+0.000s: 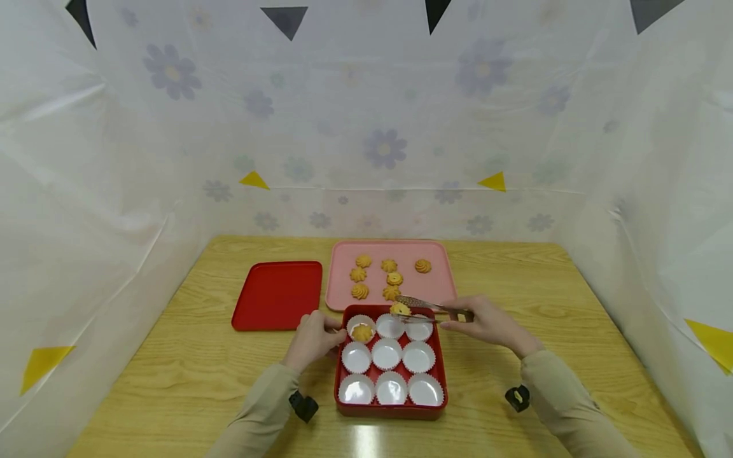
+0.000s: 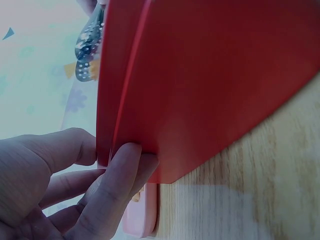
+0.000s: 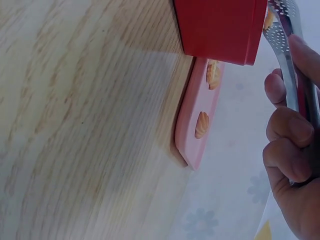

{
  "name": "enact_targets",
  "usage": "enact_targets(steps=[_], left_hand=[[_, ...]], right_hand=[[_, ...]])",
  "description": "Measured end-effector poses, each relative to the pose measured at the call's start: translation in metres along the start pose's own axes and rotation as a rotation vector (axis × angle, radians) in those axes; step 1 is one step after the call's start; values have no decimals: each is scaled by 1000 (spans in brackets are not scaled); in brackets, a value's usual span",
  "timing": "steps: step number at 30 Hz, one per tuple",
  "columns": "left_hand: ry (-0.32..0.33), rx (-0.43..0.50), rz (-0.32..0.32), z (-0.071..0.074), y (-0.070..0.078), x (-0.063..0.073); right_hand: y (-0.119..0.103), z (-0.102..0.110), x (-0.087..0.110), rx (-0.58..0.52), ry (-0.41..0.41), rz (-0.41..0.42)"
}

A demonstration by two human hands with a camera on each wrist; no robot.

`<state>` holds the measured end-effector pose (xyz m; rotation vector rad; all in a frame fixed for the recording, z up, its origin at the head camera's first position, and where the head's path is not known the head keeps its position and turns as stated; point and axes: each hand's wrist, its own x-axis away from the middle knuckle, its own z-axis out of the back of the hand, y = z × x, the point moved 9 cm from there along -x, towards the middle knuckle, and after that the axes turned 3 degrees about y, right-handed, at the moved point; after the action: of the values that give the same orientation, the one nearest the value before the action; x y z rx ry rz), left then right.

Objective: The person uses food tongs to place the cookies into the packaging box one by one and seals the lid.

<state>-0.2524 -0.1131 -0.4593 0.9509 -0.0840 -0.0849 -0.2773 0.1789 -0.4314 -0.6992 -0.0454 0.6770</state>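
In the head view a red box (image 1: 389,412) holds rows of white paper cups (image 1: 386,353). One piped cookie (image 1: 362,333) sits in the back-left cup. My left hand (image 1: 314,340) pinches the box's left rim near the back corner; the left wrist view shows fingertips (image 2: 125,157) against the outer wall. With my right hand (image 1: 492,324) I grip metal tongs (image 3: 292,75) with perforated ends. Between those ends is another cookie (image 1: 400,309), above the back row of cups near the box's far edge. The tongs partly cover the back-right cups.
Behind the box a pink tray (image 1: 429,289) carries several cookies (image 1: 359,291), one of them apart on the right (image 1: 422,266). A flat red tray or lid (image 1: 278,296) lies to the left. White patterned sheeting (image 1: 383,210) encloses the wooden table (image 1: 504,273).
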Motion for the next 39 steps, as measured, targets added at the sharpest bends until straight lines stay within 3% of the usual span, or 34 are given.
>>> enact_targets(steps=[14, 25, 39], left_hand=[[-3, -5, 3, 0, 0, -1], [-20, 4, 16, -1, -2, 1], [-5, -7, 8, 0, 1, 2]], right_hand=[[-18, -10, -9, 166, -58, 100], [-26, -18, -17, 286, -122, 55], [-29, -23, -25, 303, -144, 51]])
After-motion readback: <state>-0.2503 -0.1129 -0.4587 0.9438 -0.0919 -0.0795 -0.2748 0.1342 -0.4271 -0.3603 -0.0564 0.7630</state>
